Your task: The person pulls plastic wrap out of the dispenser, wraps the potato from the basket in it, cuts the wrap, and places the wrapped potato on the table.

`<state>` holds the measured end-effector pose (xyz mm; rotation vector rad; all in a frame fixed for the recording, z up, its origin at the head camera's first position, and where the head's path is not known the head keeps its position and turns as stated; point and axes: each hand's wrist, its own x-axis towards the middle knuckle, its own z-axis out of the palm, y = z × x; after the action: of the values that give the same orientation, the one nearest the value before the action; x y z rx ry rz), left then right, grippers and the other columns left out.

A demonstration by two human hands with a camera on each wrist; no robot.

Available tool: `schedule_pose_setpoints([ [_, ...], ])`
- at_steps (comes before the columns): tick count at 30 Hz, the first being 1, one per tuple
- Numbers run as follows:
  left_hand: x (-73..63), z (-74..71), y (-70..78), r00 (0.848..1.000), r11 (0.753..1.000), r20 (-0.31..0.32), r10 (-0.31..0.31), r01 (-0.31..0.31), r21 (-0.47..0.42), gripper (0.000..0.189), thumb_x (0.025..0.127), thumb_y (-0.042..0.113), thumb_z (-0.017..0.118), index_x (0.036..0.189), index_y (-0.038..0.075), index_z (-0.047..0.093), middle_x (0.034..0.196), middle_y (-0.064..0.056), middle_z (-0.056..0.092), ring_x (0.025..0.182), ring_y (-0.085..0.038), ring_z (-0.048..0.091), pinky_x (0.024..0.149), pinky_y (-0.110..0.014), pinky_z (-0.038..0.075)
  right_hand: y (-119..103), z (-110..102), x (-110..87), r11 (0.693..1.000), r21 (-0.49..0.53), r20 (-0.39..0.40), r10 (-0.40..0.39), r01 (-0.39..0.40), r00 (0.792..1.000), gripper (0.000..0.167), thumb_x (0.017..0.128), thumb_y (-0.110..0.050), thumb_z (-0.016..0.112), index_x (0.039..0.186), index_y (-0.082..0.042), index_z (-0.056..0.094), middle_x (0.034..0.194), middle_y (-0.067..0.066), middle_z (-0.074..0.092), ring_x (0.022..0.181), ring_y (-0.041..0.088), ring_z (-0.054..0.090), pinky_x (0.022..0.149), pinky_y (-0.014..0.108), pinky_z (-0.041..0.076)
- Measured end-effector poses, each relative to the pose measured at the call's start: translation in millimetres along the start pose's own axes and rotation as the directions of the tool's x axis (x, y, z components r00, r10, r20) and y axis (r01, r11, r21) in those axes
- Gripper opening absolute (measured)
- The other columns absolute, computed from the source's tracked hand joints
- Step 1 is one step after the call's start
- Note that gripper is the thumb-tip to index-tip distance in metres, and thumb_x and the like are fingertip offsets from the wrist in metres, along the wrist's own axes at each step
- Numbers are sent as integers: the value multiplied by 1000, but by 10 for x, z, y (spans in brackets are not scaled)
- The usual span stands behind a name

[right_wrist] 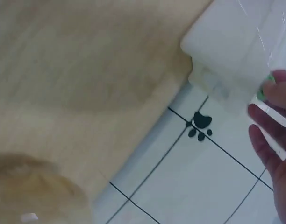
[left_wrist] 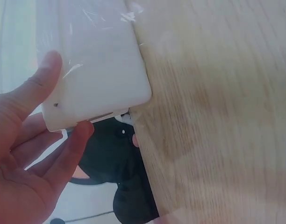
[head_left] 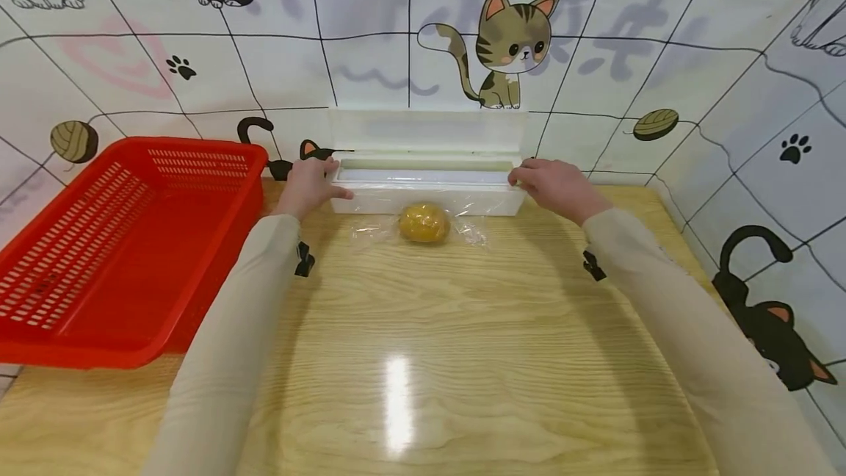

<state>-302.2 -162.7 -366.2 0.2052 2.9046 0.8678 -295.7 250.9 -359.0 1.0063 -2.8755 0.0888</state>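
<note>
A long white cling film box (head_left: 429,202) stands at the back of the table with its lid (head_left: 429,131) raised. My left hand (head_left: 309,186) grips the box's left end, thumb on the front face and fingers at the end wall in the left wrist view. At the opposite end, my right hand (head_left: 558,186) pinches a small green slider (right_wrist: 264,89) on the box's top edge. Clear cling film (head_left: 471,230) comes over the front of the box. A round yellow fruit (head_left: 424,222) sits before the box, covered by that film, whose ends spread to both sides.
A red plastic basket (head_left: 192,241) with slotted walls stands to the left, beside my left forearm. Cat-printed white sheeting (head_left: 370,65) rises behind the table and along its right side. The wooden table (head_left: 463,336) extends toward me.
</note>
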Motion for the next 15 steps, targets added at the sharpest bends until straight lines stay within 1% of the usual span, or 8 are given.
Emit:
schedule_pose_setpoints([
  [1, -5, -4, -9, 1000, 1000, 2, -1, 1, 1, 76, 80, 24, 81, 140, -1, 44, 145, -19, 38, 134, -43, 32, 103, -52, 34, 6, 27, -29, 1000, 4, -26, -2, 2, 1000, 19, 91, 5, 59, 104, -8, 65, 102, 9, 62, 81, 29, 62, 71, 46, 50],
  [3, -8, 0, -28, 1000, 1000, 16, -2, 2, 0, 77, 81, 25, 80, 142, -1, 42, 147, -18, 36, 136, -42, 30, 105, -52, 32, -43, 83, -46, 1000, 6, -88, -3, 4, 996, 21, 89, 7, 58, 105, -6, 63, 108, 12, 58, 86, 31, 60, 71, 46, 49],
  [5, -9, 16, -42, 1000, 1000, 27, 0, 0, -3, 77, 82, 26, 79, 143, -2, 40, 149, -18, 34, 137, -41, 29, 107, -52, 29, -176, 116, -32, 1000, 7, -152, -1, 2, 988, 22, 85, 8, 58, 104, -4, 61, 112, 16, 56, 94, 35, 58, 77, 49, 48],
  [7, -9, 36, -48, 999, 1000, 37, 2, -2, -7, 77, 83, 26, 78, 144, -2, 39, 150, -18, 33, 137, -39, 29, 109, -51, 26, -389, 129, -8, 999, 34, -187, -21, 27, 982, 22, 84, 6, 59, 104, -2, 60, 114, 17, 55, 101, 36, 55, 82, 51, 46],
  [9, -10, 51, -47, 999, 1000, 40, 12, -12, -3, 76, 84, 26, 77, 143, -4, 40, 149, -20, 37, 136, -38, 32, 109, -50, 25, -644, 153, 22, 993, 66, -192, -82, 96, 978, 23, 84, 0, 63, 107, -2, 60, 113, 17, 57, 103, 34, 55, 87, 50, 46],
  [12, -14, 57, -31, 999, 1000, 34, 24, -24, -6, 74, 85, 25, 76, 142, -6, 40, 147, -21, 39, 135, -38, 34, 110, -49, 25, -1030, 221, 91, 980, 58, -143, -183, 193, 973, 33, 87, -13, 68, 116, -1, 59, 117, 16, 58, 107, 32, 54, 90, 46, 45],
  [13, -19, 56, -21, 999, 1000, 36, 26, -25, -8, 74, 86, 25, 75, 142, -6, 39, 147, -21, 39, 135, -38, 33, 110, -49, 24, -1132, 254, 117, 978, 40, -126, -198, 204, 972, 37, 88, -17, 69, 119, -1, 58, 120, 16, 57, 110, 32, 53, 91, 46, 44],
  [15, -27, 55, -6, 998, 999, 47, 32, -31, -11, 74, 87, 25, 73, 143, -7, 37, 148, -21, 36, 136, -38, 31, 111, -48, 23, -1278, 336, 168, 981, -33, -115, -195, 192, 974, 49, 86, -27, 72, 124, -2, 53, 125, 17, 54, 116, 33, 50, 93, 46, 42],
])
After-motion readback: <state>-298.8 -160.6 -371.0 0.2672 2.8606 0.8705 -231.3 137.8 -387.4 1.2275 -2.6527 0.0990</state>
